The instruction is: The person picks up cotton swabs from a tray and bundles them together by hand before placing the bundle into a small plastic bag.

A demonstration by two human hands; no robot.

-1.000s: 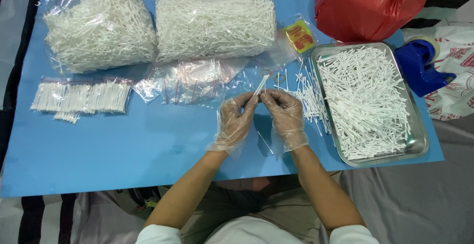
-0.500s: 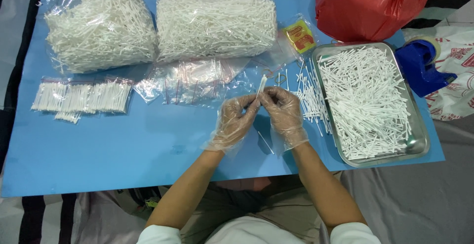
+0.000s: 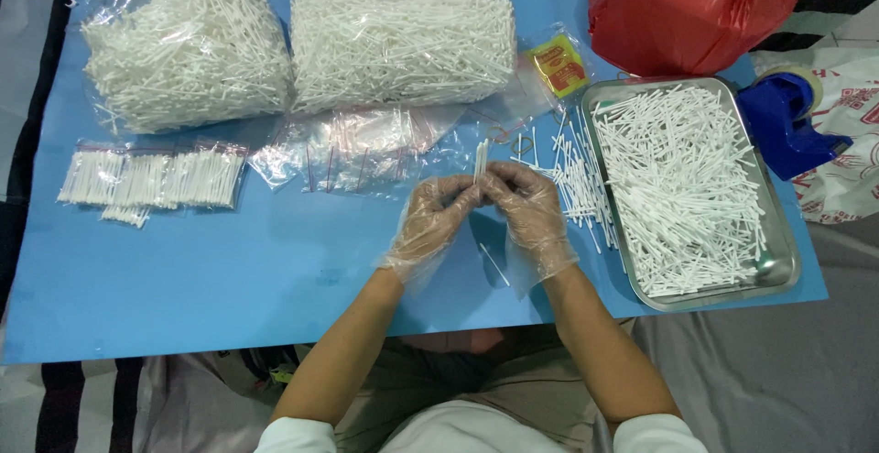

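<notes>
Tray [image 3: 783,261] of white sticks [image 3: 682,187], bagged sticks [image 3: 403,41]

A blue table [image 3: 183,279] carries two big clear bags of white sticks [image 3: 188,45] on the far side, small filled packets [image 3: 151,178] on the left, empty clear zip bags [image 3: 352,146] in the middle, and a metal tray [image 3: 783,251] heaped with sticks on the right. A red bag [image 3: 691,9] sits at the far right corner, and loose sticks [image 3: 577,183] lie just left of the tray.
</notes>
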